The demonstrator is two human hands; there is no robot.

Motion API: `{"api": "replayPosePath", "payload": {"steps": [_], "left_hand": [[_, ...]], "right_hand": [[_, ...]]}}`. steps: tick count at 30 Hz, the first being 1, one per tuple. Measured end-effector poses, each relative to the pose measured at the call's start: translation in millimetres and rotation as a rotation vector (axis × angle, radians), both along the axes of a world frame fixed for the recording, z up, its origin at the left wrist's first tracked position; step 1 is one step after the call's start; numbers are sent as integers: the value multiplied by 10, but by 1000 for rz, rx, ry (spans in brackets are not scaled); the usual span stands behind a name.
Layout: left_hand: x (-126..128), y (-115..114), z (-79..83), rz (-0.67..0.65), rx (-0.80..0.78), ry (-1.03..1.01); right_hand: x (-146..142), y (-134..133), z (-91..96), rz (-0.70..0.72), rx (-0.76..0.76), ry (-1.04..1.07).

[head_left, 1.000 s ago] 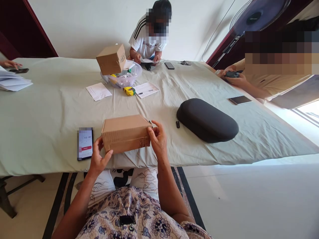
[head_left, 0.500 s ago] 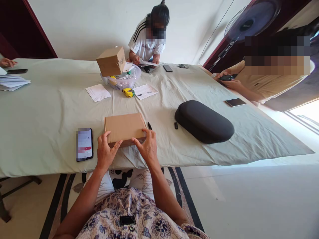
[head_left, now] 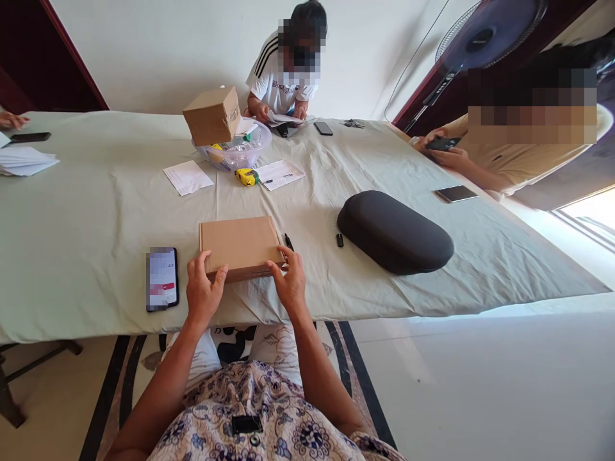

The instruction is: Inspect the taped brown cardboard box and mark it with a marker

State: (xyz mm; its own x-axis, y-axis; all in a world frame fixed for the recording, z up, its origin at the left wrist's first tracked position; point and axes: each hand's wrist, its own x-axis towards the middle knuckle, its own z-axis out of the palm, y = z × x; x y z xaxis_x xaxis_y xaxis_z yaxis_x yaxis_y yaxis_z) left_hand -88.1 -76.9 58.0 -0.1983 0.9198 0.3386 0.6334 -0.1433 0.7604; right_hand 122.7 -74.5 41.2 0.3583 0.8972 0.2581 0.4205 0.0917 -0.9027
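Note:
A flat brown cardboard box (head_left: 239,243) lies in front of me on the cloth-covered table, its lid closed. My left hand (head_left: 204,288) grips its near left corner, fingers along the side and thumb at the front edge. At the near right corner my right hand (head_left: 289,282) holds it the same way, with the thumb on the front edge. Just beyond my right fingers lies a black pen (head_left: 288,242), its lower end close to the box. A phone (head_left: 162,279) with a lit screen lies to the left of my left hand.
Right of the box are a black pen cap (head_left: 339,240) and a large dark case (head_left: 396,232). Farther back stand a plastic basin (head_left: 259,150) with another carton (head_left: 211,116) on it, a yellow tape measure (head_left: 246,177) and papers (head_left: 188,177). Other people sit around the table (head_left: 96,256).
My thumbs have moved apart along the box's front edge, the left one leftward and the right one rightward. The box stays in nearly the same place.

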Motion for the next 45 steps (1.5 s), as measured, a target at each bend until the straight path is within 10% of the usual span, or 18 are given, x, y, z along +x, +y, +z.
{"api": "replayPosePath", "payload": {"steps": [14, 31, 45], "left_hand": [[-151, -25, -167, -45, -20, -416], [-192, 33, -287, -128, 30, -525], [-285, -51, -80, -28, -40, -310]], "right_hand": [[121, -23, -169, 54, 57, 438], [91, -25, -89, 10, 42, 337], [121, -126, 79, 11, -12, 96]]}}
